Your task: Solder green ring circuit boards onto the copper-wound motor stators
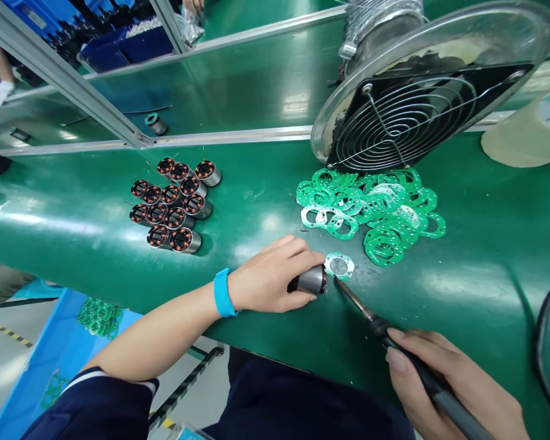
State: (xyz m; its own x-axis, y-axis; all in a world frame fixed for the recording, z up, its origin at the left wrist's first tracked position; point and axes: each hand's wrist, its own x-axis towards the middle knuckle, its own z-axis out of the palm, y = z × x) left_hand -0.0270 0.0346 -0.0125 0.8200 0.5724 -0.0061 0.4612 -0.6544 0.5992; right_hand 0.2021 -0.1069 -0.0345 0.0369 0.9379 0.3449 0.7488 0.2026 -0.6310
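At the far left edge, a co-worker's white-gloved hand (2,91) is seen beyond the aluminium rail (64,82). On the green bench (73,220), left of centre, a cluster of wound motor stators (172,205) is laid on its side, and one more stator (156,123) lies apart on the strip behind the rail. Near the front edge of the bench, a single stator (310,280) is gripped in the left hand (270,278), with the fingers curled over it and the thumb pressed beneath; a blue wristband (223,292) is worn on that wrist. A round green circuit board (339,266) is set against the stator's open end. The tip of a soldering iron (371,318) is brought to the board's lower rim, its handle pinched between thumb and fingers of the right hand (453,385) at the front right corner. Further back, a heap of green ring boards (376,211) is spread below a tilted extractor fan (417,110).
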